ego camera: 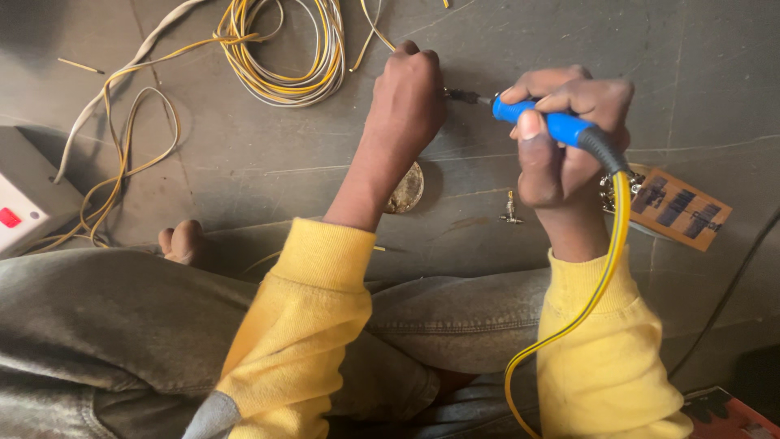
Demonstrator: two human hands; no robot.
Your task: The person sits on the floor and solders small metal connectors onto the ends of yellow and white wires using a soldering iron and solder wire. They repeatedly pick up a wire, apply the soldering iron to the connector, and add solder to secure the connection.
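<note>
1. One grey floor (244, 162) carries everything; the person sits on it, with a bare foot (183, 241) showing by the knee.
2. One coil of yellow and white wire (288, 57) lies at the far edge of the floor, with loose strands trailing toward the left edge.
3. One white socket box (24, 207) with a red switch sits at the left edge.
4. One soldering iron (552, 123) with a blue handle is near the far right; its yellow and black cord (605, 268) runs back along the right sleeve.
5. Right hand (565, 138): fingers wrapped tight around the blue handle, tip pointing left.
6. Left hand (410, 89): fingers curled closed, just beside the iron's tip; what they pinch is hidden.
7. One brown printed card (682, 210) lies toward the right edge.
8. One round metal disc (406, 191) lies under the left wrist.
9. One tiny metal part (510, 210) stands between the wrists.
</note>
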